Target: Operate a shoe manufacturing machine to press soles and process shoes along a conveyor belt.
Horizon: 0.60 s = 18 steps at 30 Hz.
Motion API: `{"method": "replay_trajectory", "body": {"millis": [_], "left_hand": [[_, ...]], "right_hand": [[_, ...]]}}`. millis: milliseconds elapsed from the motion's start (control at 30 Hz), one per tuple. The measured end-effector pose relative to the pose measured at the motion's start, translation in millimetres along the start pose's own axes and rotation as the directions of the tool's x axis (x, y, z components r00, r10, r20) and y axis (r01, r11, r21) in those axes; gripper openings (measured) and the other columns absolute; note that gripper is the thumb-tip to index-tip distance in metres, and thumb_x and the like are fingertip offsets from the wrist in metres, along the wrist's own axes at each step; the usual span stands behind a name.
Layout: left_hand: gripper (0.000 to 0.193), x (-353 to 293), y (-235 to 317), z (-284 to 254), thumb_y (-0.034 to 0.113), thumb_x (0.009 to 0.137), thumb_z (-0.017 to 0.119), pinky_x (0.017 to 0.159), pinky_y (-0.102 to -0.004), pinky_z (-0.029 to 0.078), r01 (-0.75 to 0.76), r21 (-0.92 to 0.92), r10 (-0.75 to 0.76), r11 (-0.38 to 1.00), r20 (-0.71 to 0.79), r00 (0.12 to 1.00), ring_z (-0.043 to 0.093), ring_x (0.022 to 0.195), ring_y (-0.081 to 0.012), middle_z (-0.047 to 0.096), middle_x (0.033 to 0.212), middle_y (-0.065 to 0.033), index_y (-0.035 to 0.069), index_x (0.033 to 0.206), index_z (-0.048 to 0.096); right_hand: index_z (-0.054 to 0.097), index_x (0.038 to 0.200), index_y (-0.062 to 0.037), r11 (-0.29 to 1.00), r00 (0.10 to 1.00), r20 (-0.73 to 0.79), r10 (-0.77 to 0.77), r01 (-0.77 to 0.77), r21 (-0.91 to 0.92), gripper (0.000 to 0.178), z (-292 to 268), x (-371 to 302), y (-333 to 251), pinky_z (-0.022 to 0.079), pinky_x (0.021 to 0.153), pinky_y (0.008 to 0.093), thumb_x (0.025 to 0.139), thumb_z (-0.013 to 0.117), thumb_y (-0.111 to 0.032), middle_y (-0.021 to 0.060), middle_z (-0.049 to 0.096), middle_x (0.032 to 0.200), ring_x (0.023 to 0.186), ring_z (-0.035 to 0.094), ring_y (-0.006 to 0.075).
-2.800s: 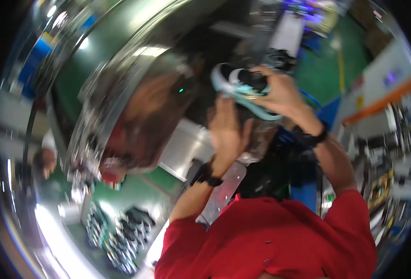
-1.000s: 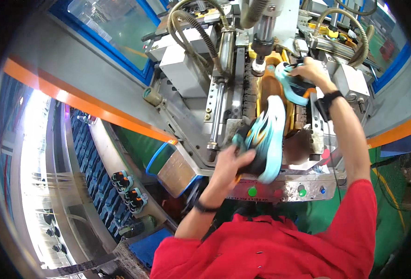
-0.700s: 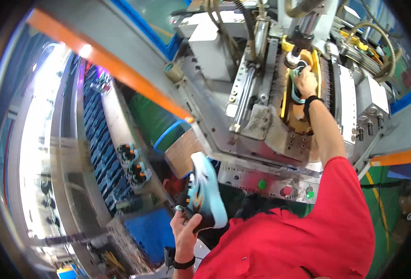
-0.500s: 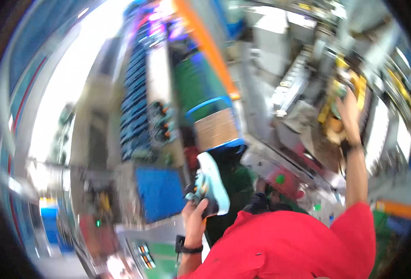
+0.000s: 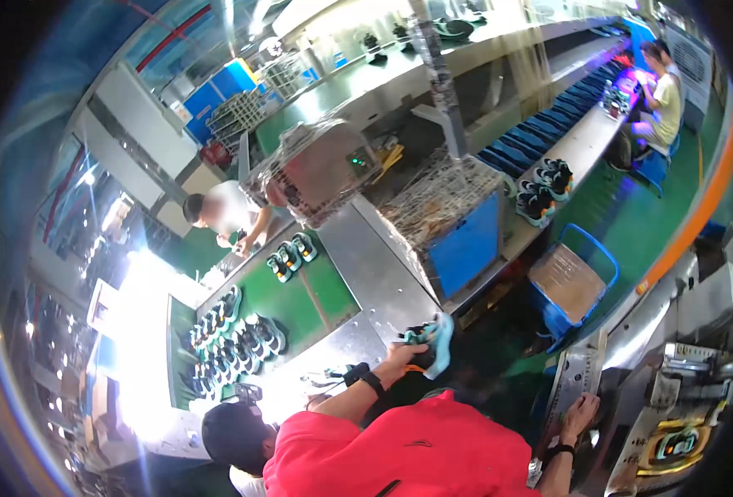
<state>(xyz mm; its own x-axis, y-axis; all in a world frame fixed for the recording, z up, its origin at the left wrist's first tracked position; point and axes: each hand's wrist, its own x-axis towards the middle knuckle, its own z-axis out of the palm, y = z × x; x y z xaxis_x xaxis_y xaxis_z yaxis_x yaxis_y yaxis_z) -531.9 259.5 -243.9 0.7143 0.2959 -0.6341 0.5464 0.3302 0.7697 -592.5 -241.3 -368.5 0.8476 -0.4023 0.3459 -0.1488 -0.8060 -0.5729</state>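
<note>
My left hand (image 5: 401, 358) is closed around a dark shoe (image 5: 438, 346) with a pale blue sole, held in front of my body by its upper. The sole faces away to the right. My right hand (image 5: 580, 412) lies against the edge of a grey metal machine panel (image 5: 576, 373), its fingers stretched over the metal with nothing visible in them. Beyond that hand, at the lower right, another shoe (image 5: 677, 444) sits inside a yellow-framed machine fixture (image 5: 673, 465).
Several shoes (image 5: 246, 344) stand in rows on a green bench (image 5: 321, 286) at left. A person (image 5: 234, 211) works behind it; another's dark-haired head (image 5: 235, 435) is close at my left. A blue-framed chair (image 5: 569, 282), a conveyor (image 5: 540, 124) and a seated person (image 5: 660, 108) are ahead.
The view has swung left, bringing the green bench in. My right hand has withdrawn from the yellow fixture to the panel edge. My left hand still holds the shoe.
</note>
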Motion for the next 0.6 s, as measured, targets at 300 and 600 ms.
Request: {"method": "replay_trajectory", "body": {"millis": [300,600], "left_hand": [[0.046,93,40,-175,0.0,0.072,0.073,0.068,-0.0427,0.061,-0.227,-0.142,0.171,0.964,-0.321,0.931,0.068,0.078,-0.032,0.062,0.097,-0.0221,-0.009,0.11,0.047],[0.062,158,38,-276,-0.001,0.071,0.069,0.063,-0.044,0.059,-0.225,-0.16,0.08,0.961,-0.618,0.782,0.067,0.079,-0.0309,0.058,0.101,-0.0231,-0.007,0.123,0.035]], "right_hand": [[0.06,0.101,-0.0024,0.964,0.995,-0.05,0.086,-0.096,-0.247,0.018,1,26,-33,0.046,0.084,0.0448,0.088,0.055,-0.013,0.0181,0.059,0.1,0.096,0.057,0.0383],[0.054,0.117,0.0001,0.875,0.967,-0.044,0.253,-0.248,-0.416,0.029,21,6,-52,0.046,0.086,0.044,0.091,0.057,-0.014,0.0202,0.056,0.113,0.104,0.056,0.0389]]}}
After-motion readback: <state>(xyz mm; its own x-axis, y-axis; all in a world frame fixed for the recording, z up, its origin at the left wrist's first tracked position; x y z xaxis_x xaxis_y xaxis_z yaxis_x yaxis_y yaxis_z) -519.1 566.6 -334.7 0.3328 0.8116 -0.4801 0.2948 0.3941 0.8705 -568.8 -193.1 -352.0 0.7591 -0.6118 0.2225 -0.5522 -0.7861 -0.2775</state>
